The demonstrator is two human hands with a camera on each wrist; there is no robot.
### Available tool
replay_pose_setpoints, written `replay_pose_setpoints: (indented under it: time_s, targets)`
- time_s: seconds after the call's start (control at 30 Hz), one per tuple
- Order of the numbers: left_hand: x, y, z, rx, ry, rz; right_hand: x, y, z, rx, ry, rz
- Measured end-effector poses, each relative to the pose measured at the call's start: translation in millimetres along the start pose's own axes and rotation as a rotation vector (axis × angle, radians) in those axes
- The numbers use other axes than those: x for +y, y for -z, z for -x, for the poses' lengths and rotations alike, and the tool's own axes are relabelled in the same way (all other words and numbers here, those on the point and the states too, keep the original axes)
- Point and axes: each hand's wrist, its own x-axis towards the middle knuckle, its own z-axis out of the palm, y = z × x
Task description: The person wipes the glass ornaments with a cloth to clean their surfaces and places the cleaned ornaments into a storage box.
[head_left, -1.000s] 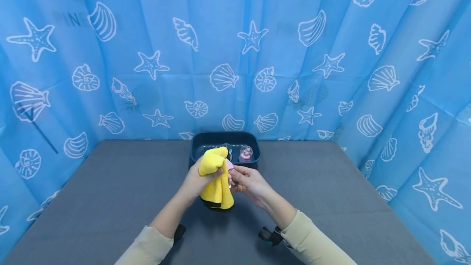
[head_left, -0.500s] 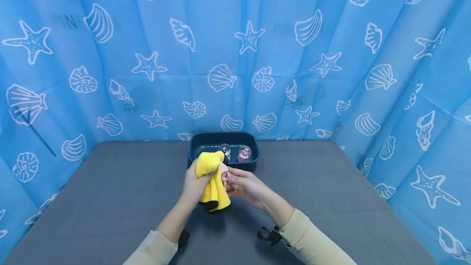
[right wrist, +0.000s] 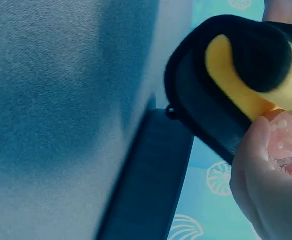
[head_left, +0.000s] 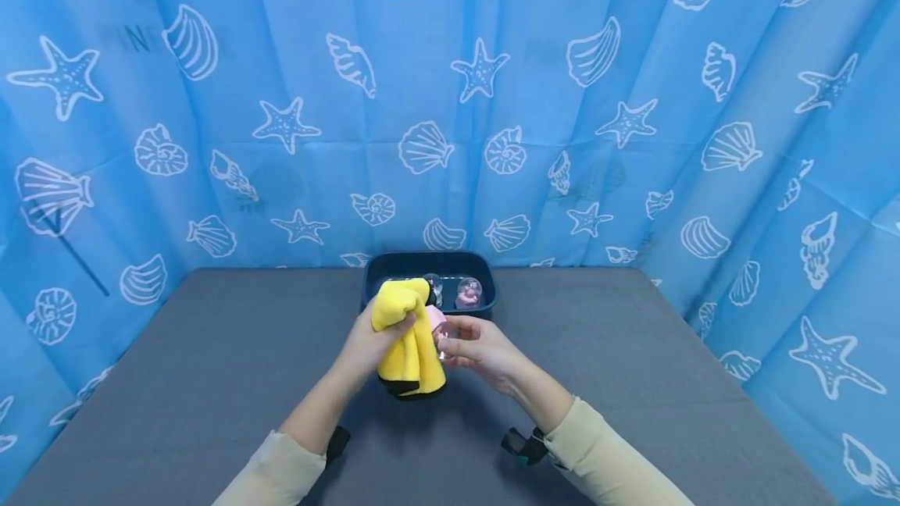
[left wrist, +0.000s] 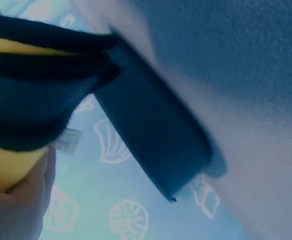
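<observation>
In the head view my left hand [head_left: 364,343] grips a bunched yellow cloth [head_left: 404,334] with black edging, its lower end hanging loose. Against the cloth's right side is a small snow globe [head_left: 436,318] with a pink base, its dome tipped downward. My right hand [head_left: 487,351] pinches that globe between thumb and fingers. Up close in the right wrist view, the snow globe [right wrist: 285,137] shows a pink figure inside, partly covered by the thumb. The left wrist view catches the cloth's dark border [left wrist: 26,110] and a small tag.
Behind the hands, a dark blue tray [head_left: 430,256] stands at the table's far edge. Inside it sit a pink snow globe [head_left: 469,293] and another globe [head_left: 437,291], half hidden by the cloth. A grey table [head_left: 619,381] spreads around; a blue shell-print curtain [head_left: 323,170] hangs behind.
The snow globe and right hand shifted left against the cloth, then back right, so more of the globe's pink base shows now. The left hand keeps its hold on the cloth.
</observation>
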Motion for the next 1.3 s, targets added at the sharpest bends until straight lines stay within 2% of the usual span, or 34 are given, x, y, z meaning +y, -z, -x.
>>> replay_pose_setpoints:
  time_s: [0.1,0.17,0.33,0.53,0.67,0.77,0.9,1.0,1.17,1.3]
  targets:
    - [-2.3,-4.3,-0.7,-0.039,-0.037,0.013,0,-2,-0.4,-0.01,0.006,0.0]
    - [-4.0,-6.8,-1.0,-0.04,-0.06,0.021,0,-3,-1.0,-0.017,0.005,-0.007]
    - [-5.9,-11.1,-0.4,0.035,-0.07,-0.009,3,-5,-3.4,-0.029,-0.021,-0.036]
    - [-7.3,-12.3,0.2,0.123,-0.053,-0.028,6,-6,-3.8,0.009,-0.034,-0.034]
    - [-10.5,-9.4,0.1,0.155,-0.018,-0.017,6,-6,-1.9,0.027,-0.032,0.011]
    - [-10.5,-6.1,-0.5,0.163,0.005,-0.004,5,-5,0.2,0.05,-0.007,0.095]
    - [-6.7,-1.1,-0.9,0.144,0.024,0.008,4,-2,2.3,0.107,0.042,0.226]
    - [-3.6,-0.7,-1.6,0.086,0.025,-0.005,3,-1,2.5,0.143,0.063,0.284]
    - [-2.6,-6.3,-2.2,0.001,0.01,-0.028,0,-3,2.1,0.135,0.099,0.302]
    - [-4.7,-11.1,-2.7,-0.007,-0.01,-0.039,0,-6,1.0,0.106,0.136,0.291]
